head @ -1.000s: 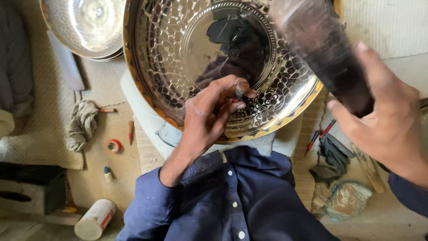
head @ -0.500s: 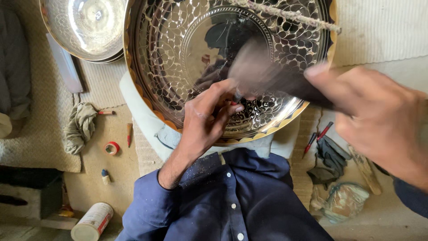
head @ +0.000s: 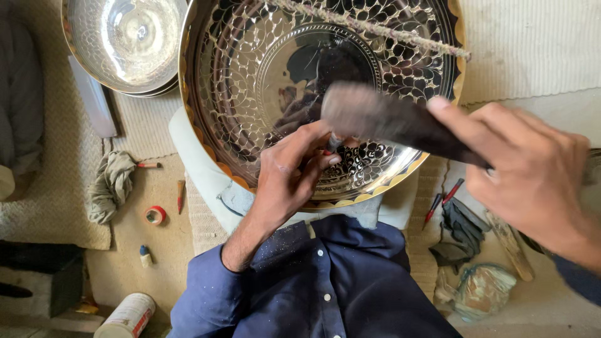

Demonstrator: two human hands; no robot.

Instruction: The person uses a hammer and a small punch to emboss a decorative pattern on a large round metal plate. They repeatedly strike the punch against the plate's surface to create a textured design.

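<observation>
- Large engraved silver-coloured metal bowl (head: 263,81) — propped on the lap cushion, likely stiff, slick, easily dented; best steadied at its rim.
- Left hand (head: 288,181) pinches a small chisel (head: 333,143) against it.
- Right hand (head: 532,181) is wrapped round a dark blurred mallet (head: 388,119).

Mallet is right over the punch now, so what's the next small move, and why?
Probably a short tap down onto the punch. The left hand pinches it tip-down on the patterned wall of the large metal bowl, near the gold rim, and the right hand has the dark mallet, motion-blurred, with its head just above the punch's top.
</observation>
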